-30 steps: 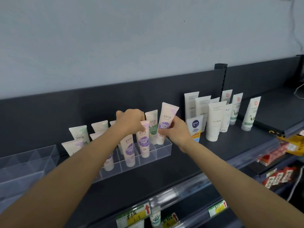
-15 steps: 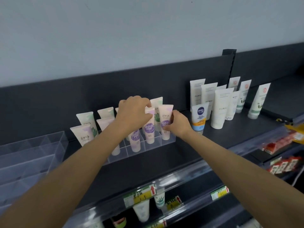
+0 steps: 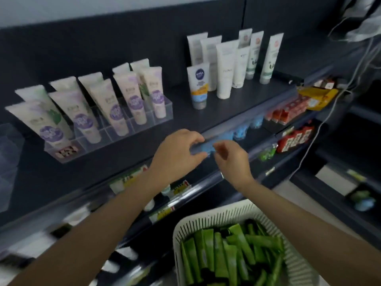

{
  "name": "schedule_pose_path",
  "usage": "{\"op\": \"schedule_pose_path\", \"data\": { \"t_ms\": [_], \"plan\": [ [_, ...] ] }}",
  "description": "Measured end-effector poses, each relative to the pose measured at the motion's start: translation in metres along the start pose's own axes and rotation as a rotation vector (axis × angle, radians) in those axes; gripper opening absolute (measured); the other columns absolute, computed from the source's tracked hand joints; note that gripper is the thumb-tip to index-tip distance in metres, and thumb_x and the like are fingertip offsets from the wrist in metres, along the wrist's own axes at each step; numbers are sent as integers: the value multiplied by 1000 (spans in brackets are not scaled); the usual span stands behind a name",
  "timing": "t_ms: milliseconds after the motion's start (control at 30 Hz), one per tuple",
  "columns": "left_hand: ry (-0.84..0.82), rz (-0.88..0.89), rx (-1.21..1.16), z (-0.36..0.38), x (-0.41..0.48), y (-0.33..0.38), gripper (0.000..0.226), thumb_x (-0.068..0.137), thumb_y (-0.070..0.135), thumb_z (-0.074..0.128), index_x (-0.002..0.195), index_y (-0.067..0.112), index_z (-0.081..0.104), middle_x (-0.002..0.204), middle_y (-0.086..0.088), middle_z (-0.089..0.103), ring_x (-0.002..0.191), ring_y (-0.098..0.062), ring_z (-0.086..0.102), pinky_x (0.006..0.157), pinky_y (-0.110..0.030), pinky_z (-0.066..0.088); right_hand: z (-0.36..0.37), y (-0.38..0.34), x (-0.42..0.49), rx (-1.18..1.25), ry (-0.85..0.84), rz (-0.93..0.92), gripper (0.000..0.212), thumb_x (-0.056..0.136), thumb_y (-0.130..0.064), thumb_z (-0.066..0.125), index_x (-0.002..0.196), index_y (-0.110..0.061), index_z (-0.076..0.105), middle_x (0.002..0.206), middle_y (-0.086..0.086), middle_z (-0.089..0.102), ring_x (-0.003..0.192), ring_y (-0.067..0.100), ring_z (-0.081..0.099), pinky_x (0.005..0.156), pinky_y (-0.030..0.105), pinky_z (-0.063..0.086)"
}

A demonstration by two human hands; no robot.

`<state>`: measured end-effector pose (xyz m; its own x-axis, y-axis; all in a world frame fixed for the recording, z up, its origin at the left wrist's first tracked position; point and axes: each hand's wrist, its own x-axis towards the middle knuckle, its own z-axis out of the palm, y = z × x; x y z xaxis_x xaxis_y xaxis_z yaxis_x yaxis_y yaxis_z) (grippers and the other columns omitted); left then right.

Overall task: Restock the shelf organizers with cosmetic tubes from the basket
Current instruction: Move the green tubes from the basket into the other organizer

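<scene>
Both hands have come off the tubes in the organizer and dropped to the shelf's front edge, and the view has tipped down so the basket now shows. The left hand (image 3: 177,155) and the right hand (image 3: 232,159) hover close together, fingers loosely curled and parted, neither one gripping anything; motion blur softens the fingertips. Behind them, between the two hands, runs the clear front rail (image 3: 218,134) of the dark shelf (image 3: 181,112), with blurred blue items showing through it.

At ten o'clock from the hands sits the clear organizer (image 3: 123,131), its compartments filled with cream tubes (image 3: 135,100) bearing purple labels, standing cap down and leaning back in two rows. At one o'clock from the hands a blue and orange tube (image 3: 199,85) stands alone in front, and behind it a cluster of tall white tubes (image 3: 225,67) stands upright near the back wall.

At five o'clock, below the right forearm, is the white slotted basket (image 3: 216,219), holding a heap of green tubes (image 3: 231,250) lying every way. At three o'clock, lower shelves carry red packets (image 3: 294,139) and a yellow pack (image 3: 317,98).
</scene>
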<state>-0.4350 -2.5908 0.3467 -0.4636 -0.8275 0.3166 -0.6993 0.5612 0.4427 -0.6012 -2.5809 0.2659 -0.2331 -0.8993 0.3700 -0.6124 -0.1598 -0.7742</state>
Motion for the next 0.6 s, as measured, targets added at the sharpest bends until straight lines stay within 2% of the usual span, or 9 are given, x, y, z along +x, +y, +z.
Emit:
{"op": "schedule_pose_path", "data": {
  "t_ms": [67, 200, 300, 400, 467, 533, 600],
  "plan": [
    [-110, -43, -54, 46, -13, 0, 30, 76, 28, 74, 103, 16, 68, 99, -2, 67, 92, -19, 62, 83, -36, 51, -4, 35, -29, -82, -71, 95, 17, 80, 3, 62, 94, -4, 69, 90, 11, 70, 83, 24, 65, 80, 30, 49],
    [-376, -147, -62, 129, -54, -9, 28, 81, 31, 69, 104, 16, 68, 102, -2, 66, 94, -18, 61, 82, -32, 50, -8, 103, -87, -256, -328, 359, 18, 81, -1, 57, 88, -7, 72, 92, 11, 73, 90, 28, 66, 77, 23, 41],
    [-546, -321, -103, 176, -88, -21, 23, 84, 30, 64, 102, 17, 68, 101, -1, 66, 93, -17, 62, 80, -33, 52, -12, 143, -127, -322, -580, 533, 20, 86, -7, 54, 99, -8, 69, 103, 12, 68, 101, 29, 62, 82, 28, 44],
    [-665, -434, -69, 210, -118, -35, 13, 86, 28, 57, 82, 17, 64, 78, 2, 61, 78, -18, 61, 68, -30, 48, -9, 171, -158, -420, -756, 603, 25, 90, -12, 52, 111, -12, 65, 115, 7, 65, 110, 25, 59, 91, 29, 46],
    [-719, -469, -43, 228, -135, -46, 18, 88, 27, 56, 72, 20, 57, 67, 5, 52, 68, -16, 56, 61, -28, 43, 3, 186, -173, -466, -816, 611, 24, 88, -12, 54, 110, -10, 64, 113, 7, 64, 107, 23, 60, 84, 30, 50],
    [-756, -523, -44, 245, -150, -56, 24, 90, 26, 57, 67, 21, 52, 64, 2, 50, 61, -14, 51, 54, -25, 35, 18, 196, -184, -478, -861, 631, 17, 88, -12, 54, 102, -5, 62, 103, 9, 63, 98, 25, 61, 75, 32, 51],
    [-784, -576, -50, 257, -162, -62, 19, 91, 27, 57, 80, 12, 59, 76, -8, 57, 67, -18, 53, 56, -25, 33, 34, 200, -191, -489, -855, 670, 6, 89, -13, 53, 86, -8, 55, 84, 5, 58, 79, 21, 59, 64, 32, 51]
  ]
}}
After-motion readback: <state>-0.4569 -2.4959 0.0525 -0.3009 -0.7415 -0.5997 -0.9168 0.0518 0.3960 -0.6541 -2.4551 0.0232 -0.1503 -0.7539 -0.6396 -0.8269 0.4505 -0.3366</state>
